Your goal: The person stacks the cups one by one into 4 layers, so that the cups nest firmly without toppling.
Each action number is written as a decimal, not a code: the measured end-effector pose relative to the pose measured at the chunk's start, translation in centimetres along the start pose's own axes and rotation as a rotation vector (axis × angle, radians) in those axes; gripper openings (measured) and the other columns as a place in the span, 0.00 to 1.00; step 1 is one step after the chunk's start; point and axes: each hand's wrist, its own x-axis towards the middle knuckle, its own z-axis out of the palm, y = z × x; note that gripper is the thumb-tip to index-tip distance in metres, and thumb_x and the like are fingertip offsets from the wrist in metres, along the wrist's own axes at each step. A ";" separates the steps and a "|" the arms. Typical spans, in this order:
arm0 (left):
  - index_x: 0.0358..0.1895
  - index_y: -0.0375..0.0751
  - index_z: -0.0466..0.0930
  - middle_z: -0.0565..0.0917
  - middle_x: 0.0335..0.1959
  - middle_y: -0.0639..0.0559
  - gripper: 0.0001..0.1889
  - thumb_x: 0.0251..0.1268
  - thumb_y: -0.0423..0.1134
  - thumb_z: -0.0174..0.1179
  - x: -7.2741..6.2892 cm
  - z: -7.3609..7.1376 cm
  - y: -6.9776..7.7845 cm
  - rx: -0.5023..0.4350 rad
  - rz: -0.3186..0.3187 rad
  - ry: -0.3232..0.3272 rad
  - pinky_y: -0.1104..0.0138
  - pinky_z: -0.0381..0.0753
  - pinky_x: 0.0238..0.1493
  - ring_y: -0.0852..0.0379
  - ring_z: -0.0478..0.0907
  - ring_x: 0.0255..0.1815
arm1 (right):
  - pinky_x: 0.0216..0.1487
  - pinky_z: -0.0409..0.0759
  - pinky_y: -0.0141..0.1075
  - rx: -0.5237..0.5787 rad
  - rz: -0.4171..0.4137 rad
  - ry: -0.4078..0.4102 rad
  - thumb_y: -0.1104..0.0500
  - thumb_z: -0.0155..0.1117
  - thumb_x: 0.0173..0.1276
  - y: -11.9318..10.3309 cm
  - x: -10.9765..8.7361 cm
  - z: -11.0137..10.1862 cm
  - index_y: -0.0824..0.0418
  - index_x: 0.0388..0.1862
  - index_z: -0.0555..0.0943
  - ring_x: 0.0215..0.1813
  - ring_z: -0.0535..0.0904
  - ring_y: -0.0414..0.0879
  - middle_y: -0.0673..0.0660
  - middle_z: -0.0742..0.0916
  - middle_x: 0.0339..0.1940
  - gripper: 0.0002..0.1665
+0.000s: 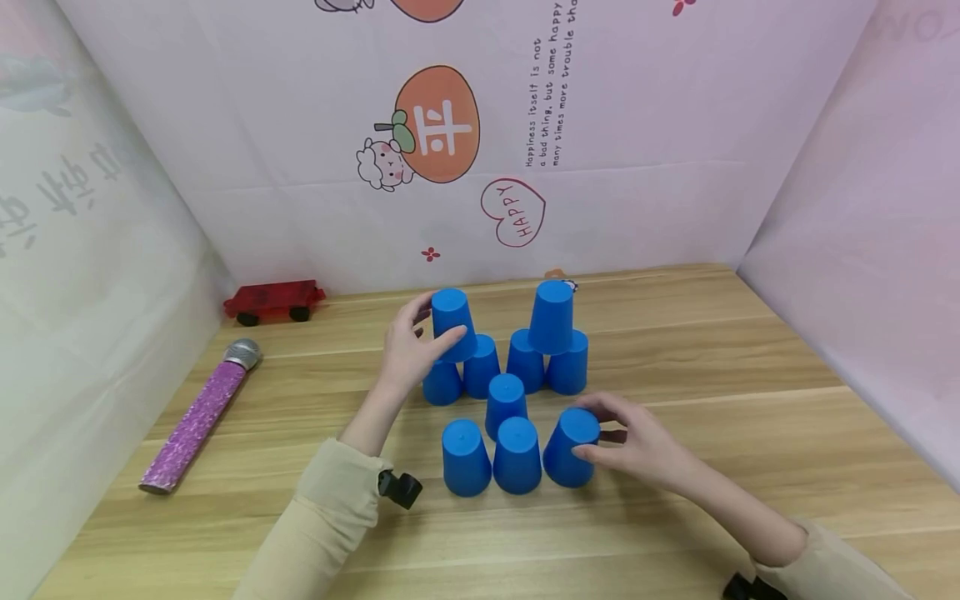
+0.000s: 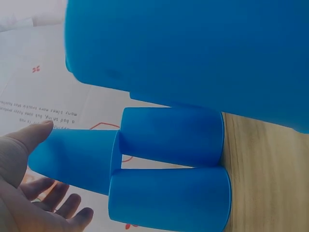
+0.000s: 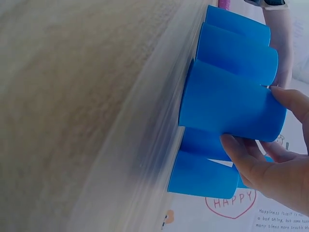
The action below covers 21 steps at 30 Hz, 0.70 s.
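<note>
At the back left, my left hand (image 1: pixel 411 343) holds a blue cup (image 1: pixel 452 321), thumb on the near side and fingers around the far side. This upside-down cup sits across two lower blue cups, the left one (image 1: pixel 442 385) and the right one (image 1: pixel 482 368). My right hand (image 1: pixel 633 442) grips another upturned blue cup (image 3: pixel 227 104) near its top, between thumb and fingers. That cup tilts slightly at the right end of the front row, beside a middle cup (image 1: pixel 517 458) and a left cup (image 1: pixel 466 460).
One blue cup (image 1: pixel 506 404) stands just behind the front row. At the back right, a cup (image 1: pixel 552 317) rests on two others. A pink glittery microphone (image 1: pixel 198 421) and a red toy cart (image 1: pixel 273 300) lie at left. Printed cloth (image 1: pixel 637 200) walls the wooden table.
</note>
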 end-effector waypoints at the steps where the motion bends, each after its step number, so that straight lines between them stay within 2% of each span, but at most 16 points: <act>1: 0.66 0.43 0.65 0.71 0.65 0.45 0.32 0.58 0.45 0.65 -0.1 -0.1 0.0 -0.003 -0.001 0.003 0.49 0.68 0.66 0.46 0.67 0.66 | 0.46 0.84 0.45 0.000 -0.001 0.007 0.58 0.69 0.59 0.0 0.0 -0.1 0.66 0.54 0.73 0.50 0.79 0.55 0.63 0.82 0.49 0.26; 7: 0.67 0.42 0.64 0.70 0.65 0.45 0.32 0.60 0.46 0.63 -1.3 -0.8 0.0 -0.023 -0.004 0.017 0.48 0.68 0.66 0.46 0.67 0.66 | 0.45 0.84 0.44 -0.028 0.005 0.070 0.59 0.69 0.59 0.1 -0.4 -0.7 0.65 0.52 0.74 0.47 0.79 0.52 0.61 0.83 0.47 0.24; 12: 0.67 0.45 0.63 0.71 0.65 0.45 0.31 0.62 0.47 0.61 -2.6 -1.5 -0.2 -0.042 -0.034 0.021 0.49 0.68 0.66 0.48 0.67 0.67 | 0.44 0.84 0.43 -0.058 0.002 0.117 0.61 0.69 0.58 0.1 -0.6 -1.8 0.66 0.51 0.74 0.46 0.79 0.49 0.61 0.83 0.46 0.23; 21: 0.68 0.46 0.60 0.72 0.64 0.44 0.31 0.64 0.46 0.60 -5.0 -2.6 -0.6 -0.073 -0.062 0.019 0.47 0.66 0.67 0.46 0.66 0.68 | 0.43 0.84 0.32 -0.140 -0.033 0.241 0.63 0.68 0.59 -0.9 -0.6 -5.0 0.68 0.52 0.73 0.42 0.76 0.30 0.62 0.82 0.45 0.23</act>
